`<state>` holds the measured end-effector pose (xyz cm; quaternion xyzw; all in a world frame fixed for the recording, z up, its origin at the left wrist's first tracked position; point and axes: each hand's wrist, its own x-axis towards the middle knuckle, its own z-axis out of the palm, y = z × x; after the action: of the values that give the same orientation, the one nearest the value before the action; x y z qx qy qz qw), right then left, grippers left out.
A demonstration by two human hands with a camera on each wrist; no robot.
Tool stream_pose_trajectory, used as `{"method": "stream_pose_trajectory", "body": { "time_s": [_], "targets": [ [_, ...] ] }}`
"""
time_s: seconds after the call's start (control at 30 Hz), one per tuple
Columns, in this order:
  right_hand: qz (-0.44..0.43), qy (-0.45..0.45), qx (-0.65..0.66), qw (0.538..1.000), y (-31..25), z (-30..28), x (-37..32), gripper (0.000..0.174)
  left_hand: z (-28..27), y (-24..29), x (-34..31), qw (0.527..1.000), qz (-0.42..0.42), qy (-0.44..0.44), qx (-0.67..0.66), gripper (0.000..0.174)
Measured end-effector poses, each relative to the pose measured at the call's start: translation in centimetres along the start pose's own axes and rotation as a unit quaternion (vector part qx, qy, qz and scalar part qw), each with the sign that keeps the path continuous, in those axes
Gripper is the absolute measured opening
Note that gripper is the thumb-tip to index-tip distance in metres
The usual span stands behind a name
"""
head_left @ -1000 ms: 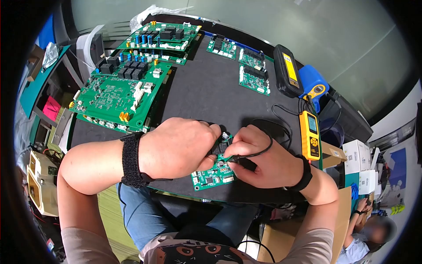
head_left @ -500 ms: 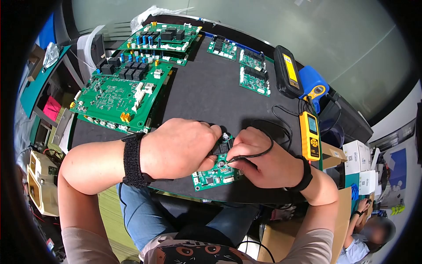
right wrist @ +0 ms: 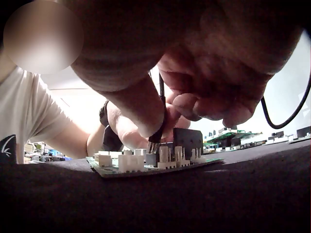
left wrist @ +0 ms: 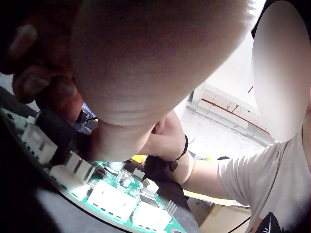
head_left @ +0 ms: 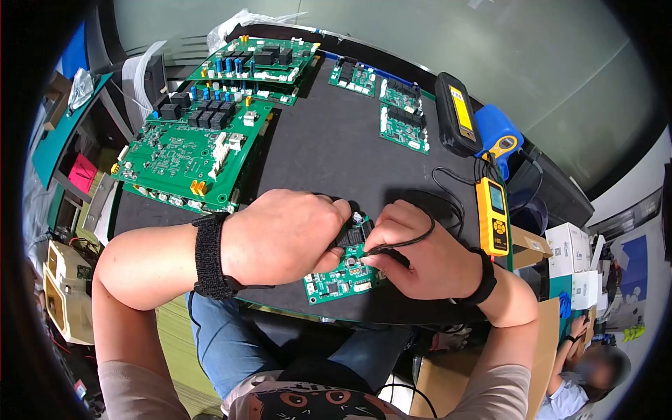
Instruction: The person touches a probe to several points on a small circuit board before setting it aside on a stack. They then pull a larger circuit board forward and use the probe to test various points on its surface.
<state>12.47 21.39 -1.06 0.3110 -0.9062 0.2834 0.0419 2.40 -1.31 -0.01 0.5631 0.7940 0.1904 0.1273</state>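
A small green circuit board [head_left: 336, 285] lies on the dark bench mat in front of the person. The left hand [head_left: 283, 234] grips its left side, and in the left wrist view the thumb and fingers close around a black block on the board [left wrist: 109, 177], behind a row of white connectors. Between thumb and fingertips the right hand [head_left: 413, 245] pinches the end of a black cable [head_left: 404, 244]. Seen from the right wrist, the cable [right wrist: 162, 87] runs down through the grip, its thin end right at the board's components beside a black block [right wrist: 188, 141].
Large green boards [head_left: 182, 154] stand stacked at the left. Several small boards [head_left: 404, 127] lie at the back, near a black case [head_left: 455, 115]. A yellow handheld meter [head_left: 495, 215] with black leads and a blue device [head_left: 500, 122] are on the right. Another person [head_left: 568, 385] sits beyond.
The right fingers have shifted slightly over the board, and the cable end has turned in their pinch; more of the board's lower right shows. The left hand stays in place.
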Motion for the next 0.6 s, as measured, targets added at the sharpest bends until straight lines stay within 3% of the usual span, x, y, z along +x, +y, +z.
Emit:
{"method": "stream_pose_trajectory", "body": {
  "time_s": [0.43,0.6],
  "targets": [
    [-0.015,0.0,-0.006,1.0,-0.36,0.12,-0.2,0.028,0.01,0.0,-0.01,1.0,0.004,0.003,0.001,0.034],
    [-0.017,0.043,0.022,0.999,-0.16,0.34,0.05,0.028,-0.03,-0.1,0.09,1.0,0.005,-0.002,0.005,0.035]
  ]
}}
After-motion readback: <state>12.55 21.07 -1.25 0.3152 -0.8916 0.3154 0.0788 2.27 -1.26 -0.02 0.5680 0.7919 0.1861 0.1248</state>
